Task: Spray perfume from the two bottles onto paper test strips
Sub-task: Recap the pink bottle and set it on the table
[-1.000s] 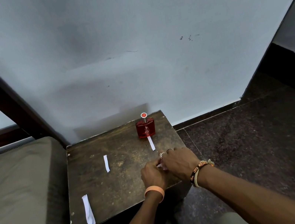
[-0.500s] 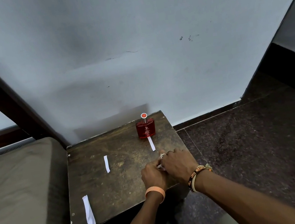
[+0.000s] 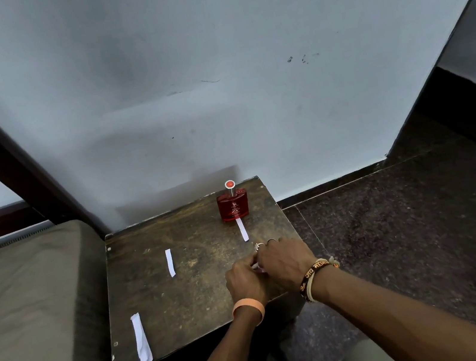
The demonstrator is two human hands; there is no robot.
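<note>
Our left grip [image 3: 246,283] and right grip [image 3: 286,262] curl together around a small pale object [image 3: 257,266], too hidden to identify. Beyond, a paper strip [image 3: 242,230] lies just before the red perfume bottle [image 3: 232,205] on the worktop [image 3: 156,304]; likely heavy, slick glass, best held by its flat sides.

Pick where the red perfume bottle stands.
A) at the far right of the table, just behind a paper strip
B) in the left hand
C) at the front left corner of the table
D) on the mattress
A: the red perfume bottle stands upright at the far right of the table, with a paper strip lying just in front of it.
</note>
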